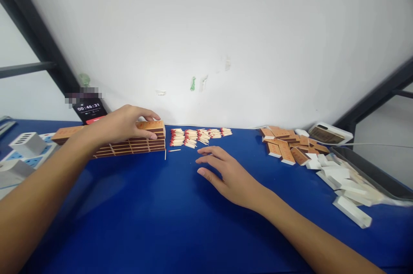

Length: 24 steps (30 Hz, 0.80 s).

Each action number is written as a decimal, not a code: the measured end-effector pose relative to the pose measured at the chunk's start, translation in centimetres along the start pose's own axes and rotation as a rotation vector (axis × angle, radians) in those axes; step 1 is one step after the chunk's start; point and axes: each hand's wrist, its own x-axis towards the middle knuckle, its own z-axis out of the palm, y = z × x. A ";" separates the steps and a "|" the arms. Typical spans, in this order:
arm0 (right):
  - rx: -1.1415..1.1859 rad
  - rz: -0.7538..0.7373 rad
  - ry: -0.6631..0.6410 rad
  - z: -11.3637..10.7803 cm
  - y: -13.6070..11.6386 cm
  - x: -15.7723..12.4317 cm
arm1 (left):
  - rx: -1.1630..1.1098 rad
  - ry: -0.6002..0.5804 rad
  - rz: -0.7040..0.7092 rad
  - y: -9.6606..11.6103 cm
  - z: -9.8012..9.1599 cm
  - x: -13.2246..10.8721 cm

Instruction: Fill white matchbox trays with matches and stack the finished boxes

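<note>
My left hand (pixel 134 123) reaches over the right end of a long stack of brown matchboxes (pixel 129 147). Its thumb lies along the front and its fingers go over the back of a top matchbox (pixel 151 125). My right hand (pixel 222 170) is above the blue table with fingers apart and nothing in them. Just beyond it, red-tipped matches (pixel 190 137) lie in several small piles. Two single matches (pixel 174 150) rest near the stack's right end, one pointing toward me.
On the right are a heap of loose matchboxes (pixel 285 145), white inner trays (pixel 342 179), a black tray (pixel 371 175) and a white device (pixel 332 134). A phone with a timer (pixel 88 108), power strip (pixel 32 160) and white plugs (pixel 28 144) stand left. A white wall (pixel 206 41) rises behind.
</note>
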 end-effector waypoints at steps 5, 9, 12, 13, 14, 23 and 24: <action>0.003 -0.002 -0.014 0.1 -0.1 -0.1 | 0.001 -0.039 -0.014 0.5 -0.9 -0.2; 0.010 -0.006 -0.008 -0.1 -0.1 -0.1 | 0.015 0.071 -0.037 -0.5 -3.0 0.1; 0.014 -0.007 -0.006 -0.1 -0.1 0.0 | 0.112 0.048 -0.140 -2.7 -4.8 1.4; 0.017 -0.007 -0.010 -0.1 -0.2 0.0 | 0.170 -0.013 -0.192 -3.6 -5.3 2.0; 0.020 -0.006 -0.014 -0.1 -0.2 0.0 | 0.228 -0.094 -0.242 -4.6 -5.6 2.7; 0.027 0.004 -0.067 -0.4 -0.8 0.2 | 0.311 -0.167 -0.120 -9.5 -4.1 5.6; 0.024 0.007 -0.072 -0.4 -0.9 0.2 | 0.311 -0.166 -0.090 -9.7 -3.7 5.5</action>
